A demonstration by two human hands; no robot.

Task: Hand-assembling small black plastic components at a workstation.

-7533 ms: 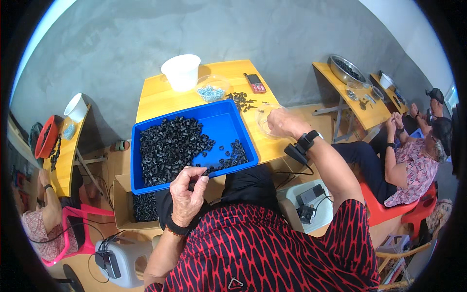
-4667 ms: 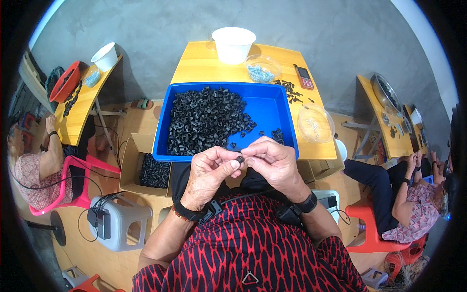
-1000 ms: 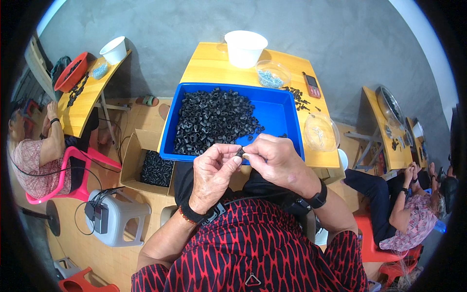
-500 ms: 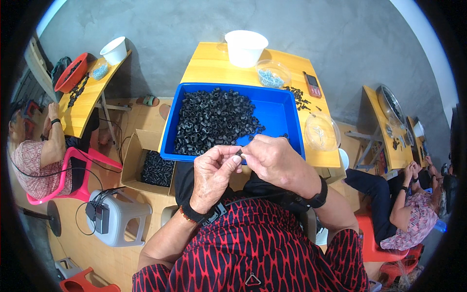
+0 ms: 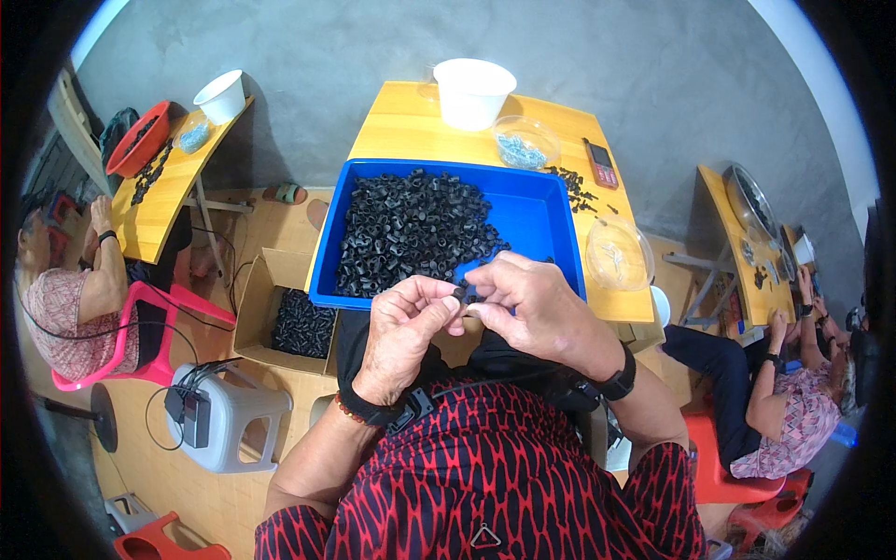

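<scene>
My left hand [image 5: 408,329] pinches a small black plastic part [image 5: 459,293] between thumb and fingertips, just in front of the tray's near edge. Facing it, my right hand [image 5: 539,306] is closed with bent fingers and thumb drawn together; something dark shows at their tips, too small to name. The two hands' fingertips almost meet. Behind them lies a blue tray [image 5: 537,201], its left and middle part heaped with black plastic parts [image 5: 411,229] like short hollow clips. A few stray pieces lie at the tray's right side.
On the yellow table [image 5: 392,121] stand a white bucket [image 5: 474,93], a clear bowl of screws [image 5: 523,149], a phone [image 5: 600,164] and a clear dish [image 5: 618,254]. A cardboard box [image 5: 252,317] of black parts sits at left. Co-workers sit at both side tables.
The fingers of my right hand have spread slightly and lifted from the left fingertips, showing more of the dark pieces. A co-worker at the right has moved their hands apart.
</scene>
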